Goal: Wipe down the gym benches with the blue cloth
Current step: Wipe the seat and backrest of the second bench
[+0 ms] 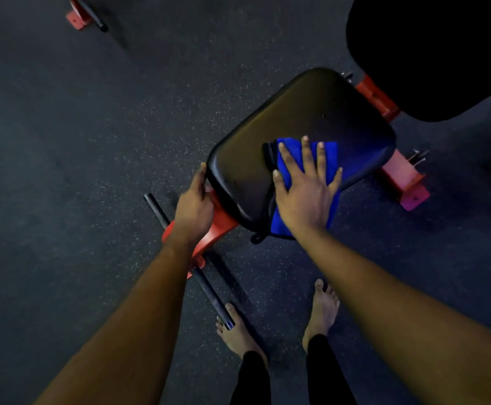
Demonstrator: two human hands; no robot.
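A black padded bench seat (302, 118) on a red frame (218, 229) fills the middle of the view. The blue cloth (330, 153) lies on the seat's near right part and hangs over its edge. My right hand (305, 185) presses flat on the cloth with fingers spread and straight. My left hand (194, 206) grips the seat's near left edge, thumb on top, fingers curled under the pad. A larger black back pad (431, 54) rises at the top right.
A black foot bar (185, 258) runs across the bench's front leg, its end over my bare left foot (238, 334). My right foot (323, 311) stands beside it. Red frame feet (408, 182) sit right of the seat. Another red bench foot (80, 16) lies at top left. Dark speckled rubber floor (77, 141) surrounds everything.
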